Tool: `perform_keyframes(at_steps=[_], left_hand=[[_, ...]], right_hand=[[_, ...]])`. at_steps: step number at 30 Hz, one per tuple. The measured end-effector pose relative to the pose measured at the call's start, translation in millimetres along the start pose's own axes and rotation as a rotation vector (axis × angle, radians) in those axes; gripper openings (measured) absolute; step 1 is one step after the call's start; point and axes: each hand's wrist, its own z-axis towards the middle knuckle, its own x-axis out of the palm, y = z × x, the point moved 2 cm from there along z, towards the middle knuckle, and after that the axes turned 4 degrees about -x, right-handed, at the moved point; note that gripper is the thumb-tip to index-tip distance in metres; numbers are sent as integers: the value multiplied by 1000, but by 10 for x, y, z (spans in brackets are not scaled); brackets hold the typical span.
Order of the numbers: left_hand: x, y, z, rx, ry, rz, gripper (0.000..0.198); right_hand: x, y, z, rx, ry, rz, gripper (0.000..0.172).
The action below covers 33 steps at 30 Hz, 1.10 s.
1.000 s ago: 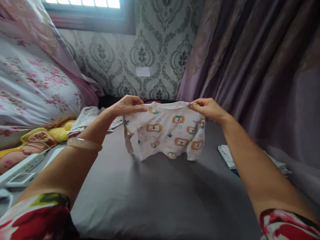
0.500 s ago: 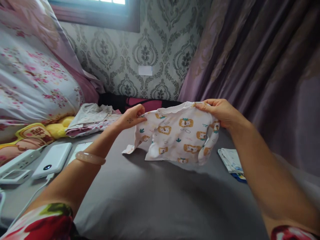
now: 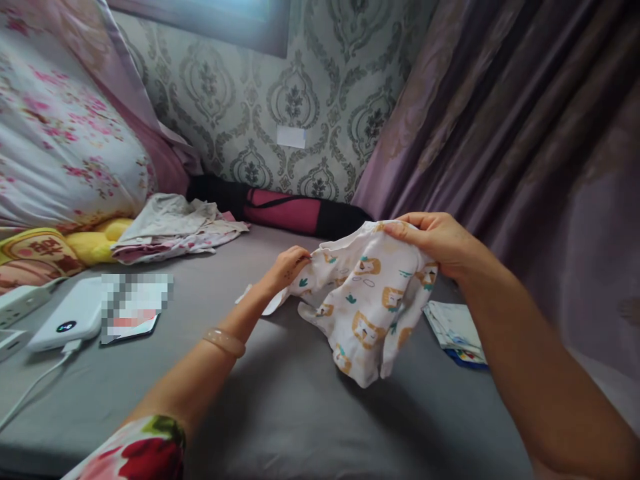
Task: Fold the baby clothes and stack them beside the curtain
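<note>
So the shirt [image 3: 367,287], a little white one with lion faces all over, is held up over the grey bed [image 3: 280,420], pretty much mid-view, by both hands. One shoulder is pinched in the right hand [image 3: 443,243], thumb laid on the front, fingers [image 3: 400,231] closed on the cloth by the neckline. The other shoulder is gripped by the left hand [image 3: 286,270], also with its fingers [image 3: 300,253] closed; how the tips are set can't really be made out. The neckline is slanted, lower on the left, and the body is hung in loose folds. Whether the bed is touched by the hem can't be told.

A bangle [image 3: 225,341] is worn on the left forearm. Near the right forearm, a small stack of folded clothes [image 3: 455,327] is set on the bed. Over on the left, a rumpled clothes pile [image 3: 175,223] is seen next to a yellow cushion [image 3: 100,241], and nearer, a white power bank [image 3: 73,313] is plugged to a cable [image 3: 43,383], with a partly blurred phone [image 3: 145,320] just beside it. A black and pink bag [image 3: 285,210] is laid along the wall [image 3: 250,100].
</note>
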Motion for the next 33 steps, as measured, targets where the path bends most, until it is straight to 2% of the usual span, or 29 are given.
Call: perform_keyframes(at_steps=[3, 5, 8, 11, 14, 18, 22, 25, 27, 29, 33], left_hand=[[22, -70, -14, 39, -60, -7, 11], [-52, -115, -4, 34, -117, -20, 9], [-276, -185, 32, -67, -119, -113, 14], [-568, -269, 84, -234, -21, -272, 23], [-848, -361, 167, -311, 38, -390, 27], [-1134, -475, 317, -287, 63, -427, 31], [-1326, -598, 459, -177, 49, -227, 36], [-1384, -629, 539, -89, -49, -3, 38], [-1366, -600, 558, -67, -74, 73, 34], [-1319, -544, 540, -98, -44, 62, 31], [-1210, -427, 433, -217, 41, -92, 38]], right_hand=[[-64, -58, -63, 38, -8, -2, 45], [-124, -103, -107, 70, -34, 19, 44], [-231, -195, -153, 102, -66, 34, 44], [-319, -345, -146, 131, -48, 52, 44], [-341, -526, -96, 165, -16, 117, 43], [-263, -673, -34, 178, 47, 186, 44], [-147, -668, -1, 154, 73, 221, 48], [-38, -646, 35, 125, 122, 231, 50], [45, -656, 71, 119, 163, 236, 51], [123, -689, 112, 116, 176, 237, 52], [234, -799, 213, 74, 115, 218, 46]])
